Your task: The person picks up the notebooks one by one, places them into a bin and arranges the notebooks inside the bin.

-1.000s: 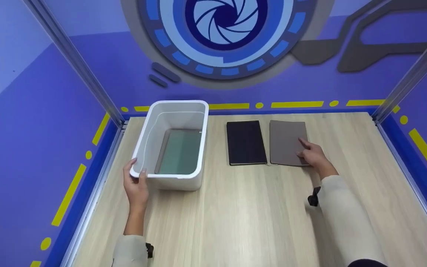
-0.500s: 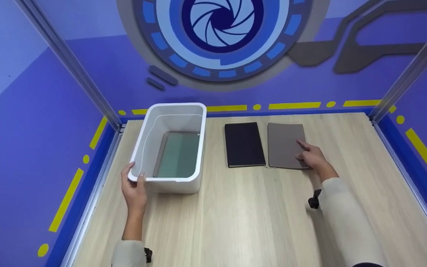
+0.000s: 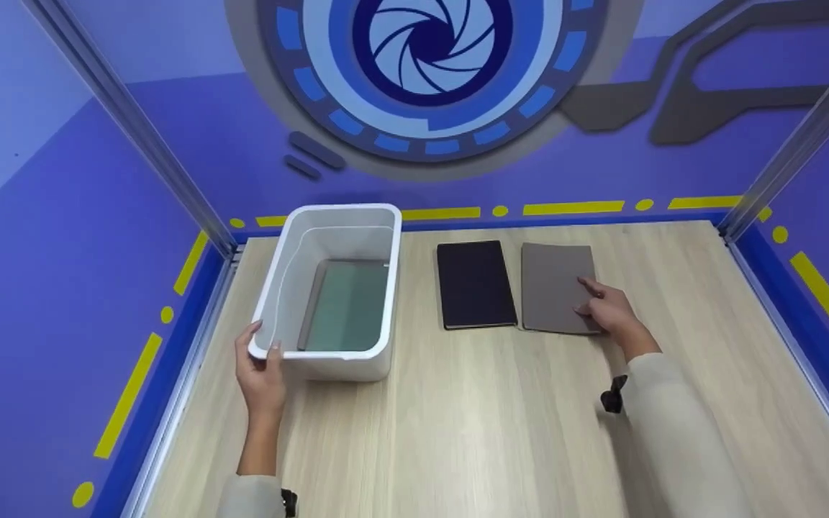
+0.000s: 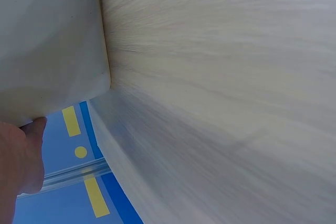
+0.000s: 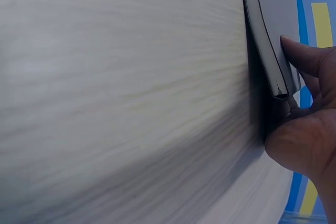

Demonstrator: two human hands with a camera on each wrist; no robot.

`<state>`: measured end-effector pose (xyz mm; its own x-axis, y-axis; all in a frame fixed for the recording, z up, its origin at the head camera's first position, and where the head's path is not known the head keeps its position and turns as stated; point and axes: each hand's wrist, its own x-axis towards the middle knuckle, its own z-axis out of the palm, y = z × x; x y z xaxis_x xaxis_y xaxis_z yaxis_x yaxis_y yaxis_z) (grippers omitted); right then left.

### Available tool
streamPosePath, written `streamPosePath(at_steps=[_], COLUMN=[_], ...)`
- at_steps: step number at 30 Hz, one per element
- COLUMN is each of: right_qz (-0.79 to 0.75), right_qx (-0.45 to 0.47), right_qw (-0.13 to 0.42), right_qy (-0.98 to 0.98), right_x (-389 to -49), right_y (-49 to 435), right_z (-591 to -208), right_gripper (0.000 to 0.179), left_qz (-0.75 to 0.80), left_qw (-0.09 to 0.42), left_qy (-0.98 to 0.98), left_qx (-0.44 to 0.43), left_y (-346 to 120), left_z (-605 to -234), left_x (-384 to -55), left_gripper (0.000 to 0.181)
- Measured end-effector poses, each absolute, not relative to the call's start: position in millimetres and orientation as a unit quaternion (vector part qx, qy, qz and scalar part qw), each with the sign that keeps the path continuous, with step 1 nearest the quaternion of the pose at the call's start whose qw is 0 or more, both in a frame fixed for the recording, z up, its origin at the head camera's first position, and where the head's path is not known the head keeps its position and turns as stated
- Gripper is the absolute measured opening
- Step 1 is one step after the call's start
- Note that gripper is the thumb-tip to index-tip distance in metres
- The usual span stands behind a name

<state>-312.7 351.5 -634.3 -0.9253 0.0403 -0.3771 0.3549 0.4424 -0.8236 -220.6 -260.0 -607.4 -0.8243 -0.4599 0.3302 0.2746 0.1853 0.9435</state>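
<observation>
In the head view my left hand point(image 3: 262, 378) grips the near left corner of a white plastic bin point(image 3: 350, 369), thumb and fingers on its rim. A flat green notebook-like item point(image 3: 348, 306) lies inside on the bin's floor, with a brownish-grey edge showing at its left. On the right, my right hand point(image 3: 611, 309) holds the right edge of a grey-brown notebook point(image 3: 553, 288). The right wrist view shows that notebook's edge point(image 5: 262, 35) raised off the table, with fingers on its cover and beneath it. Beside it lies a closed black notebook point(image 3: 476, 286).
All this stands on a light wooden table point(image 3: 458, 432). A blue-purple patterned back wall point(image 3: 458, 187) rises close behind the bin and notebooks. Side walls and metal posts point(image 3: 134, 129) bound the table left and right.
The head view has shifted slightly, so the table sits a little lower in it. Both hands keep their places on the bin's corner and the grey-brown notebook.
</observation>
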Motion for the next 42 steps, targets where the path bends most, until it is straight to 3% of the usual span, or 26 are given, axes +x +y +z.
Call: streamPosePath(at_steps=[12,42], right_qz=[-0.501,-0.554], right_qx=[0.144,0.137], right_qw=[0.128,0.154], right_qy=[0.844,0.807], right_x=[-307.9,-295.0], right_y=[335.4,351.9], right_z=[-624.4,-629.7], right_gripper=[0.076,0.079], left_qz=[-0.632,-0.632], left_qw=[0.296,0.278], left_qy=[-0.714,-0.72], left_qx=[0.057,0.074], left_y=[-260.8,-261.0], left_z=[-605.3,-606.1], left_x=[-217.3,-218.6], left_gripper=[0.05,0.051])
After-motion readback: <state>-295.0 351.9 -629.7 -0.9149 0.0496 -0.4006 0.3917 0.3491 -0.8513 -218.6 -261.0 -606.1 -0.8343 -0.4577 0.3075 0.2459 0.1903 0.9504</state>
